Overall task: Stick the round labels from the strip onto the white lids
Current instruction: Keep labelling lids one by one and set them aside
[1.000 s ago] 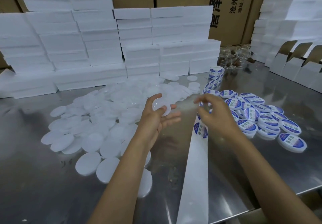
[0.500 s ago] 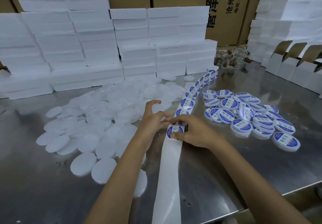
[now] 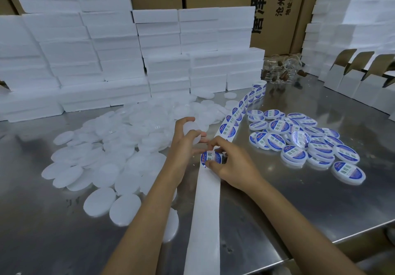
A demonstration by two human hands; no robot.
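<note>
Pinching label (image 3: 210,158), right hand (image 3: 232,165), left hand (image 3: 184,144) gripping lid (image 3: 193,132)

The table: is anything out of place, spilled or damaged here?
Nothing looks damaged or spilled. Plain white lids lie in a loose heap on the left, labelled lids on the right. The spent label strip hangs over the table edge, as this work would leave it.

Long white backing strip (image 3: 206,210) running flat up the steel table, bare near, carrying round blue-and-white labels (image 3: 227,129) farther off. One round blue-and-white label (image 3: 210,158) apparently half peeled. Plain white round lid (image 3: 192,132) held tilted; loose heap of plain white lids (image 3: 111,146) left, labelled lids (image 3: 299,144) heaped right.
</note>
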